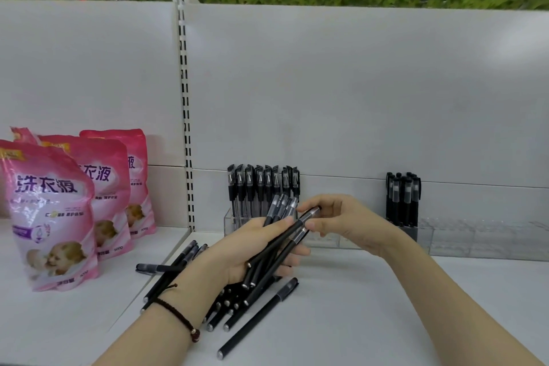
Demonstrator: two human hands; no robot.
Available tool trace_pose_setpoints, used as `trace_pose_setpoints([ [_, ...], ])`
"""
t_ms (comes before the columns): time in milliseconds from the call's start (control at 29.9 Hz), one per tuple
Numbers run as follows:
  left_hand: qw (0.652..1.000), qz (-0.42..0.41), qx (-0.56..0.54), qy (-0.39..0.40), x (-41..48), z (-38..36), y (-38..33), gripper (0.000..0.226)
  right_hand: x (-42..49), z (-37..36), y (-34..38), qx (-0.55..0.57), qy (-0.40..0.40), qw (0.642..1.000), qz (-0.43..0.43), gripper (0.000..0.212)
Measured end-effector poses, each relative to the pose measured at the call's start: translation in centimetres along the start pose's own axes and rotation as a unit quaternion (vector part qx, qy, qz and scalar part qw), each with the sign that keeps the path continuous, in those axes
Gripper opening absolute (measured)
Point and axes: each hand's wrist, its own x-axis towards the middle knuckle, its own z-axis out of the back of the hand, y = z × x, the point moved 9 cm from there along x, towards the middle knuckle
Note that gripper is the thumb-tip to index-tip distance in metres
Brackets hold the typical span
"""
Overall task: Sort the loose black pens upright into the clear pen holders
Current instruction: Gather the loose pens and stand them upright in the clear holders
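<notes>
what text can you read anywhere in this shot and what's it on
"洗衣液": large purple characters on the front pink pouch
"衣液": the same words on the second pouch, first character hidden
"500g": low on the second pouch and on the third pouch
Yellow corner badges and small print on the pouches: too blurred to read
Print on the pens in the left hand: too small to read

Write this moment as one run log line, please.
left hand: holds pen bunch | right hand: pinches top pen near cap | clear holders: upright pens in two groups | loose pens: lying on shelf
</notes>
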Motion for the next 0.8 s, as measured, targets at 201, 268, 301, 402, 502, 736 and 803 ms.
trace_pose_setpoints([
  [201, 0.994, -0.052, -0.091, -0.021, 0.4, 1.0, -1.0, 0.036, 0.2, 0.6, -0.2, 0.021, -0.086, 0.996, -0.009, 0.031],
  [268, 0.986, -0.074, -0.143, -0.050, 0.5, 2.0, -1.6, 0.031, 0.1, 0.2, -0.7, -0.028, -0.064, 0.997, -0.030, 0.023],
  [301, 0.981, -0.081, -0.164, -0.064, 0.5, 2.5, -1.7, 0.029, 0.0, -0.5, -1.0, -0.062, -0.025, 0.997, -0.040, 0.020],
  [402, 0.967, -0.095, -0.217, -0.093, 0.4, 3.7, -1.9, 0.029, -0.8, -4.2, -1.8, -0.152, 0.131, 0.978, -0.055, 0.018],
  [502, 0.955, -0.106, -0.252, -0.111, 0.4, 4.3, -1.8, 0.030, -1.0, -6.3, -2.3, -0.231, 0.189, 0.954, -0.037, 0.025],
  [736, 0.948, -0.108, -0.272, -0.123, 0.6, 4.8, -1.6, 0.027, -0.5, -5.8, -3.0, -0.267, 0.155, 0.950, -0.042, 0.032],
  [803, 0.950, -0.102, -0.268, -0.123, 0.6, 4.7, -1.4, 0.026, -0.5, -5.4, -3.0, -0.293, 0.149, 0.943, -0.044, 0.028],
])
